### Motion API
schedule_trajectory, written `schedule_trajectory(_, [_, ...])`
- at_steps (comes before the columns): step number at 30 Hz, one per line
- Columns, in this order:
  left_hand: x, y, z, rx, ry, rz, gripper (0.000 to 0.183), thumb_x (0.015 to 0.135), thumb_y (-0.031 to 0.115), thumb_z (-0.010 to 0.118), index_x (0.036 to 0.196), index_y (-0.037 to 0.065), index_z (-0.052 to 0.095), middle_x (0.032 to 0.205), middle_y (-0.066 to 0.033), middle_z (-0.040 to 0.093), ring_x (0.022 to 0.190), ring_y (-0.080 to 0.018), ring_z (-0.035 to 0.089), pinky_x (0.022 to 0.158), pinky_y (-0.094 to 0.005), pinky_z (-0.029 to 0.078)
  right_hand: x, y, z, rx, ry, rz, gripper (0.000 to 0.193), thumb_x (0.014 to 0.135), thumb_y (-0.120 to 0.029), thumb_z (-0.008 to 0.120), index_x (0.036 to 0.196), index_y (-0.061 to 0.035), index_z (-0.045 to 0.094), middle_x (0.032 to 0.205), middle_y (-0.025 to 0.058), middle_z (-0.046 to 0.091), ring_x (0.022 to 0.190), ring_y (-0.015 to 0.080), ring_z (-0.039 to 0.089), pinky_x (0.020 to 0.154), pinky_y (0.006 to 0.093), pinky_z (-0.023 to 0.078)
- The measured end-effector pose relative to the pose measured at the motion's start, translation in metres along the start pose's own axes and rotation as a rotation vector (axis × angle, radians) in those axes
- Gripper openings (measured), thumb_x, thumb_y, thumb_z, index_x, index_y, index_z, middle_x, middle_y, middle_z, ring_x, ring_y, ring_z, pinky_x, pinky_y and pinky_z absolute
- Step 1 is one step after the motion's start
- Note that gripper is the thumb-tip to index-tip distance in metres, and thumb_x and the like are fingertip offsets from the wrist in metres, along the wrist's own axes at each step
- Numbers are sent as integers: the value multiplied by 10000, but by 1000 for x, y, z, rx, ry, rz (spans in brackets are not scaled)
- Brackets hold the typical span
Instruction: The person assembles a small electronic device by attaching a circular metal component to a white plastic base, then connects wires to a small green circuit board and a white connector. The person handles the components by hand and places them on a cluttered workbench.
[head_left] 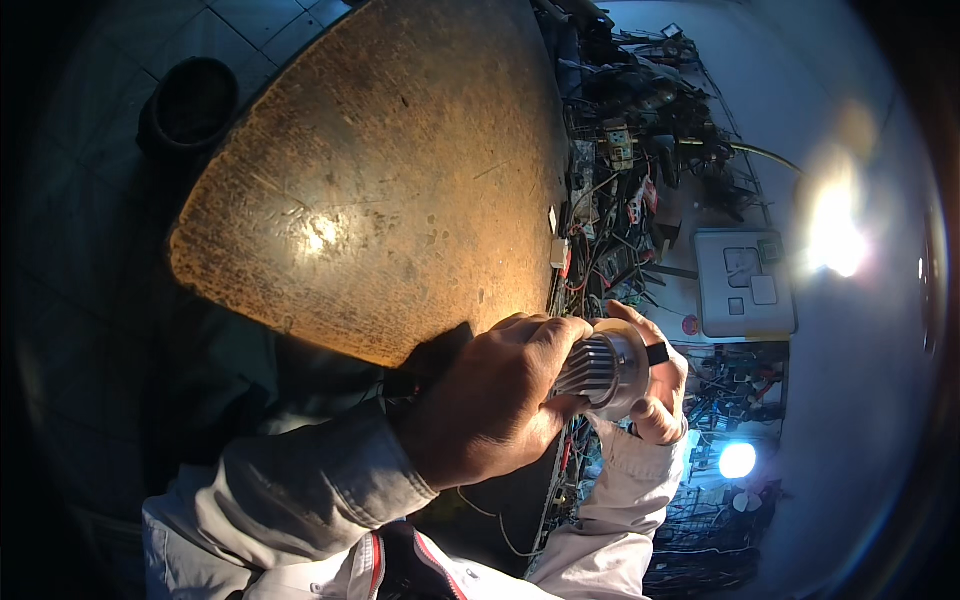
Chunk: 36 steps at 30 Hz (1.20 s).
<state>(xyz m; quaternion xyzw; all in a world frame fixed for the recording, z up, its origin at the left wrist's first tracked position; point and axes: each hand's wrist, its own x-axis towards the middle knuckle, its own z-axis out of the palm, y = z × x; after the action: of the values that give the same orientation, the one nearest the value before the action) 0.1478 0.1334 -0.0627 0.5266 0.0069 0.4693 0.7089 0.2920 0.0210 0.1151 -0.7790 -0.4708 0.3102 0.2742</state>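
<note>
In front of my body, right of the middle, I hold a metal recessed downlight (618, 370) with a finned silver body, a wide round rim and a dark clip at its side. The fingers of my left hand (500, 395) are wrapped round the finned end. My right hand (662, 385) grips the rim end from the far right, with its thumb below and fingers above. The light's front face is turned away and cannot be seen. Part of the finned end is hidden behind my left fingers.
A worn brown tabletop (400, 180) reaches away to the left. Along its right side lies a tangle of wires and electronic parts (625, 180). A white panel-like box (745, 285), a bright lamp (838, 235) and a glowing round bulb (737, 460) are on the right. A dark bucket (195, 105) stands far left.
</note>
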Motion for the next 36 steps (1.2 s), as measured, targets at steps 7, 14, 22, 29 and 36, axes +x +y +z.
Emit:
schedule_trajectory(7, [0, 1, -2, -9, -17, -2, 567, 849, 133, 910, 1320, -9, 629, 1137, -228, 750, 1088, -427, 740, 912, -487, 597, 1, -8, 9, 113, 35, 103, 1215, 784, -545, 955, 1600, 161, 395, 1320, 193, 705, 1214, 269, 697, 1078, 382, 520])
schedule_trajectory(14, [1, 2, -2, -41, -33, -22, 553, 855, 107, 902, 1315, -25, 627, 1120, -247, 750, 1050, -436, 752, 876, -484, 602, 1, 0, 6, 132, 24, 51, 1177, 774, -492, 966, 1589, 158, 419, 1327, 208, 704, 1222, 282, 696, 1085, 400, 528])
schedule_trajectory(22, [-1, -1, -1, -62, -7, 0, 567, 844, 96, 909, 1321, -27, 628, 1116, -254, 749, 1019, -432, 761, 852, -478, 604, 3, 0, 15, 47, 70, -42, 1158, 781, -509, 953, 1582, 153, 442, 1322, 225, 708, 1223, 297, 699, 1093, 415, 525])
schedule_trajectory(29, [1, 1, -4, -37, -39, 3, 555, 863, 117, 895, 1327, -24, 626, 1098, -249, 743, 1045, -439, 747, 866, -486, 593, 4, -8, 12, -129, 76, 97, 1212, 830, -774, 796, 1537, 162, 489, 1233, 132, 749, 1126, 211, 708, 1059, 351, 522])
schedule_trajectory(36, [0, -1, -3, -62, 7, 28, 542, 869, 115, 891, 1319, -31, 626, 1107, -254, 736, 1030, -447, 744, 856, -491, 590, 3, -6, 13, 121, 81, 165, 1269, 740, -597, 943, 1596, 156, 386, 1405, 198, 670, 1287, 272, 656, 1151, 396, 479])
